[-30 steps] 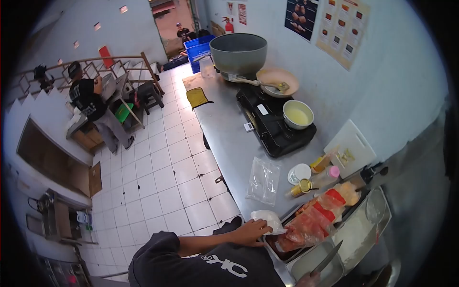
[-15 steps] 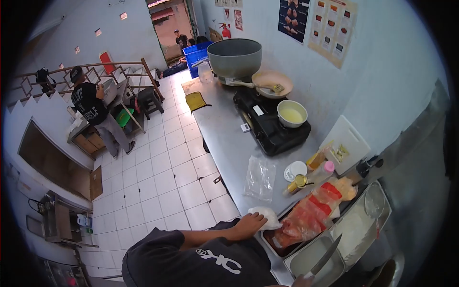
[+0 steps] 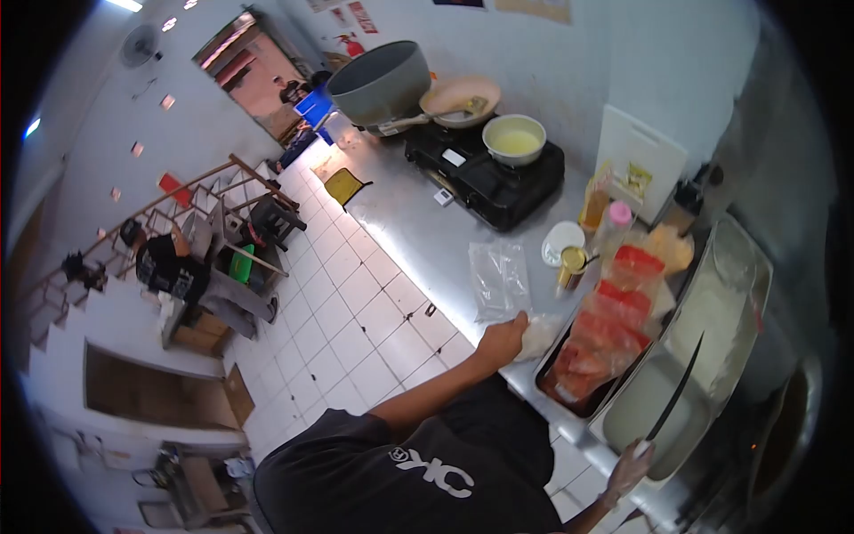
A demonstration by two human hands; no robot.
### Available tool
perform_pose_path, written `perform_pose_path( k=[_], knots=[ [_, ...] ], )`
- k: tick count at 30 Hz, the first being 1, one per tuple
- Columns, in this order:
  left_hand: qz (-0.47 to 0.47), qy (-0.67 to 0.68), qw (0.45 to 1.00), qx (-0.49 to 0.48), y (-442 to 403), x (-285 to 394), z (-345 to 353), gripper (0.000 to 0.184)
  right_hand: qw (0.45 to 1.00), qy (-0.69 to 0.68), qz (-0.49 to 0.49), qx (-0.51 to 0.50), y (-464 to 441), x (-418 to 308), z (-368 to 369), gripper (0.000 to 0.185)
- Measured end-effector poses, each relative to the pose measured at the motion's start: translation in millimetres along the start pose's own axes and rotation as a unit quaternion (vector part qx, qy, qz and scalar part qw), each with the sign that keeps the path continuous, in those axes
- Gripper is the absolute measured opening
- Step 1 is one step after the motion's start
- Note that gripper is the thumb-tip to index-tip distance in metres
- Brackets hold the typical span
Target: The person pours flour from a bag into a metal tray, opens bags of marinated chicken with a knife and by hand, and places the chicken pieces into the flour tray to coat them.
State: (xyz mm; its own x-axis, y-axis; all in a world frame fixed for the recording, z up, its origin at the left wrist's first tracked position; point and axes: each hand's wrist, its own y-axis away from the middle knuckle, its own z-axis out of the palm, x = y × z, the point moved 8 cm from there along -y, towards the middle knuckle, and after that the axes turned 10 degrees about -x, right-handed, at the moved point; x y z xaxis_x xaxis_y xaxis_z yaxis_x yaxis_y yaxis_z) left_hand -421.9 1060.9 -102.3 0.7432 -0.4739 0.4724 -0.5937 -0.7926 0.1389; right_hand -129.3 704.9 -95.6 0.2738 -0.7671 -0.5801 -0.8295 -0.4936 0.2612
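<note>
Knife [image 3: 677,392] points tip-forward over the basin [image 3: 687,432], handle clasped in the right grip [image 3: 632,465]; across the bagged meat [image 3: 594,340] from the basin, the left grip [image 3: 503,342], earlier laid on the white bag [image 3: 541,336], now curls at its edge, baring its top, any hold unclear.

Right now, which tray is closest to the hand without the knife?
The dark tray, with red-and-clear plastic inside. It's nearest the left hand; the milky-looking tray and white-filled tray are farther away.
</note>
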Motion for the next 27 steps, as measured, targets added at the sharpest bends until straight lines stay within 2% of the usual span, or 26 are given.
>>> perform_pose_path(
  k=[1,3,5,6,7,9,12,14,16,17,19,22,27],
  knots=[
    [0.001,-0.012,0.999,-0.03,-6.2,-8.3,6.0,0.027,0.998,-0.04,0.03,-0.029,8.6,3.5,2.0,0.033],
    [0.011,-0.013,0.995,-0.099,-18.5,-22.1,15.5,0.044,1.0,-0.007,-0.008,0.028,29.1,-3.1,-0.9,0.04],
    [0.051,0.026,0.991,-0.125,-20.8,-27.6,15.1,0.054,0.997,0.0,-0.054,0.058,52.0,-22.4,-0.5,0.046],
    [0.086,0.02,0.989,-0.122,-22.4,-29.8,17.5,0.054,0.994,-0.048,-0.07,0.072,64.0,-29.9,2.8,0.046],
    [0.119,0.013,0.985,-0.122,-22.0,-34.3,21.1,0.054,0.996,-0.064,-0.058,0.036,74.5,-35.8,7.3,0.046],
    [0.139,0.008,0.976,-0.167,-21.9,-23.0,3.1,0.047,0.975,-0.214,0.009,-0.066,96.5,-13.5,34.8,0.047],
    [0.172,0.098,0.968,-0.154,-15.5,-25.0,-15.6,0.032,0.979,-0.193,0.042,-0.06,125.7,-41.5,52.4,0.048],
    [0.165,0.141,0.961,-0.17,-11.2,-28.8,-23.6,0.03,0.996,-0.029,-0.019,-0.077,145.0,-90.7,60.4,0.047],
    [0.16,0.197,0.951,-0.175,-11.1,-39.3,-23.9,0.025,0.996,0.018,-0.013,-0.084,161.8,-108.7,81.4,0.046],
    [0.167,0.195,0.948,-0.187,-10.6,-41.0,-22.6,0.025,0.993,0.066,-0.021,-0.09,168.9,-115.2,91.6,0.045],
    [0.118,0.188,0.952,-0.21,-15.8,-48.4,-23.8,0.024,0.991,0.084,0.02,-0.103,182.2,-110.5,110.6,0.044],
    [0.138,0.162,0.948,-0.237,-16.3,-42.9,-24.7,0.023,0.985,0.15,0.003,-0.082,202.4,-111.3,130.4,0.045],
    [0.168,0.168,0.942,-0.235,-9.2,-41.0,-15.4,0.021,0.985,0.147,0.042,-0.084,206.1,-110.0,143.0,0.044]
  ],
)
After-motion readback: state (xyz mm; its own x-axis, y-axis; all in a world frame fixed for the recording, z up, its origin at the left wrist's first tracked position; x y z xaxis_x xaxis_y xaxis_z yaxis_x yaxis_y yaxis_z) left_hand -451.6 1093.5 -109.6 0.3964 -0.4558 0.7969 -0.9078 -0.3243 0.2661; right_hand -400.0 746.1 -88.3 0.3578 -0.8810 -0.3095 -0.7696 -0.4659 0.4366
